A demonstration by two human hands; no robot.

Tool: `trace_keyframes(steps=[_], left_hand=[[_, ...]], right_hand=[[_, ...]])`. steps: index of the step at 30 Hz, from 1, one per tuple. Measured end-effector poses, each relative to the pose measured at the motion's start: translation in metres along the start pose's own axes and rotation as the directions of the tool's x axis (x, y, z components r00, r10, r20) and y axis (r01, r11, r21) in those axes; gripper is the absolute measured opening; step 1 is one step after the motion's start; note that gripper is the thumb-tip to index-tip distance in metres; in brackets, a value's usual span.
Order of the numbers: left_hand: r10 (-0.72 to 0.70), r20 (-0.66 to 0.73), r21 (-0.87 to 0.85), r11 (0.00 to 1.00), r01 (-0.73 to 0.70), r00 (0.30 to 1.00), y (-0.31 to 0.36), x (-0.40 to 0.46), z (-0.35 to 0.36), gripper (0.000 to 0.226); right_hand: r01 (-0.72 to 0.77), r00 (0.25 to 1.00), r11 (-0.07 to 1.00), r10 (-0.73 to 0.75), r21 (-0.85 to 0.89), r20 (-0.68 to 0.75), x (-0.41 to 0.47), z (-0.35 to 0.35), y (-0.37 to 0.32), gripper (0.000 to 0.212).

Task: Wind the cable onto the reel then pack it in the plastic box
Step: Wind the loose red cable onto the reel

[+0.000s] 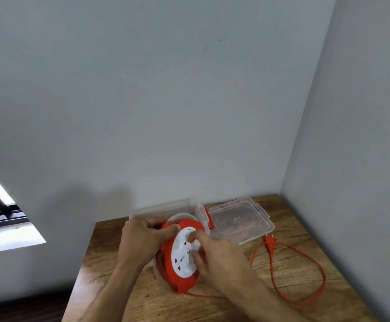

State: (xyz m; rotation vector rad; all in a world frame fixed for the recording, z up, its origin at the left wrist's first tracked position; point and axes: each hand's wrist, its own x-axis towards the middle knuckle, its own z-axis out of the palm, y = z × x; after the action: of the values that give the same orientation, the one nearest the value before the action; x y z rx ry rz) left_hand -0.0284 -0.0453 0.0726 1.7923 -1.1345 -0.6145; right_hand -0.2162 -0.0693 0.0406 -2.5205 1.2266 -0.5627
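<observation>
Red and white cable reel sits tilted up on the wooden table, held between both hands so its white socket face points toward the camera. Left hand is curled around the top left rim of the reel, thumb lying over the red edge, so it's gripping the reel. Right hand is on the white face, fingers bent and pinching what looks like the little white knob there, though it's a bit blurry so I can't tell exactly what the fingertips have hold of.

Orange cable comes out from under the reel below the right hand and runs in 1 big loose loop on the table off to the right of that hand, ending at the plug, which lies just beside the front edge of the box lid.

Clear plastic box stands right behind the left hand, against the wall, with its lid flipped open flat on the table behind the right hand
</observation>
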Motion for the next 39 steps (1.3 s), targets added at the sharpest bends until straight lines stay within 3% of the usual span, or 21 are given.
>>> trace_keyframes(steps=[2, 4, 10, 12, 14, 16, 17, 18, 19, 20, 21, 23, 25, 26, 28, 29, 30, 31, 33, 35, 39], left_hand=[[-0.025, 0.019, -0.027, 0.999, 0.025, 1.0, -0.002, 0.001, -0.001, 0.006], [-0.063, 0.031, -0.076, 0.995, 0.065, 0.998, -0.003, 0.003, -0.004, 0.007], [-0.033, -0.019, -0.139, 0.99, 0.03, 0.999, 0.006, 0.002, -0.003, 0.005], [-0.004, -0.053, -0.17, 0.985, -0.005, 0.999, 0.009, -0.003, 0.0, 0.008], [0.046, -0.085, -0.192, 0.98, -0.062, 0.995, 0.011, -0.007, 0.001, 0.016], [0.116, -0.123, -0.161, 0.978, -0.135, 0.986, 0.013, -0.011, 0.003, 0.02], [0.155, -0.136, -0.139, 0.975, -0.174, 0.978, 0.013, -0.013, 0.005, 0.022], [0.194, -0.151, -0.121, 0.97, -0.213, 0.969, 0.012, -0.015, 0.007, 0.023], [0.224, -0.165, -0.11, 0.964, -0.244, 0.961, 0.011, -0.019, 0.009, 0.025], [0.246, -0.172, -0.098, 0.959, -0.265, 0.954, 0.01, -0.022, 0.01, 0.026], [0.264, -0.177, -0.085, 0.956, -0.282, 0.948, 0.008, -0.024, 0.012, 0.029], [0.271, -0.19, -0.101, 0.951, -0.293, 0.944, 0.002, -0.024, 0.012, 0.032], [0.227, -0.205, -0.166, 0.951, -0.263, 0.952, -0.002, -0.022, 0.011, 0.024], [0.192, -0.221, -0.198, 0.951, -0.236, 0.956, -0.005, -0.02, 0.011, 0.023], [0.09, -0.23, -0.284, 0.946, -0.155, 0.969, -0.009, -0.015, 0.008, 0.026], [0.032, -0.221, -0.326, 0.94, -0.105, 0.975, -0.011, -0.012, 0.006, 0.024], [-0.023, -0.198, -0.35, 0.936, -0.048, 0.98, -0.012, -0.008, 0.004, 0.019], [-0.06, -0.165, -0.352, 0.936, -0.002, 0.984, -0.012, -0.006, 0.001, 0.015], [-0.082, -0.091, -0.325, 0.945, 0.048, 0.992, -0.009, -0.002, -0.003, 0.009], [-0.07, -0.017, -0.28, 0.958, 0.063, 0.997, -0.004, -0.001, -0.006, 0.005], [-0.07, 0.079, -0.214, 0.973, 0.086, 0.994, 0.003, -0.002, -0.008, 0.003]], right_hand=[[0.301, 0.954, 0.932, -0.291, -0.2, 0.077, 0.004, -0.009, 0.007, 0.044], [0.414, 0.91, 0.87, -0.392, -0.267, 0.135, 0.009, -0.019, 0.012, 0.049], [0.441, 0.897, 0.852, -0.408, -0.283, 0.168, 0.017, -0.021, 0.009, 0.06], [0.425, 0.897, 0.828, -0.439, -0.366, 0.049, 0.02, -0.011, 0.012, 0.059], [0.296, 0.935, 0.901, -0.341, -0.317, -0.097, 0.021, -0.004, 0.011, 0.059], [0.031, 0.981, 0.999, -0.023, 0.042, -0.191, 0.018, 0.003, 0.002, 0.058], [-0.137, 0.968, 0.948, 0.189, 0.286, -0.163, 0.015, 0.008, -0.007, 0.058], [-0.291, 0.926, 0.788, 0.374, 0.543, -0.046, 0.013, 0.015, -0.017, 0.06], [-0.386, 0.86, 0.501, 0.5, 0.775, 0.105, 0.013, 0.021, -0.027, 0.06], [-0.448, 0.78, 0.181, 0.557, 0.876, 0.284, 0.015, 0.024, -0.033, 0.054], [-0.494, 0.708, -0.057, 0.552, 0.868, 0.44, 0.017, 0.022, -0.038, 0.043], [-0.575, 0.62, -0.231, 0.504, 0.785, 0.602, 0.015, 0.012, -0.038, 0.038], [-0.625, 0.636, -0.174, 0.451, 0.761, 0.626, 0.013, -0.002, -0.032, 0.042], [-0.642, 0.678, -0.041, 0.436, 0.766, 0.592, 0.013, -0.007, -0.028, 0.04], [-0.557, 0.823, 0.517, 0.452, 0.651, 0.345, 0.005, -0.013, -0.018, 0.033], [-0.406, 0.912, 0.807, 0.383, 0.429, 0.143, 0.0, -0.011, -0.01, 0.03], [-0.195, 0.979, 0.966, 0.202, 0.17, -0.023, -0.004, -0.009, -0.002, 0.027], [0.019, 0.998, 0.999, -0.021, -0.027, -0.058, -0.007, -0.008, 0.007, 0.026], [0.383, 0.923, 0.893, -0.379, -0.235, 0.065, -0.009, -0.006, 0.022, 0.045], [0.521, 0.854, 0.8, -0.491, -0.298, 0.175, -0.004, -0.009, 0.03, 0.063], [0.621, 0.783, 0.7, -0.575, -0.354, 0.237, 0.011, -0.017, 0.025, 0.061]])
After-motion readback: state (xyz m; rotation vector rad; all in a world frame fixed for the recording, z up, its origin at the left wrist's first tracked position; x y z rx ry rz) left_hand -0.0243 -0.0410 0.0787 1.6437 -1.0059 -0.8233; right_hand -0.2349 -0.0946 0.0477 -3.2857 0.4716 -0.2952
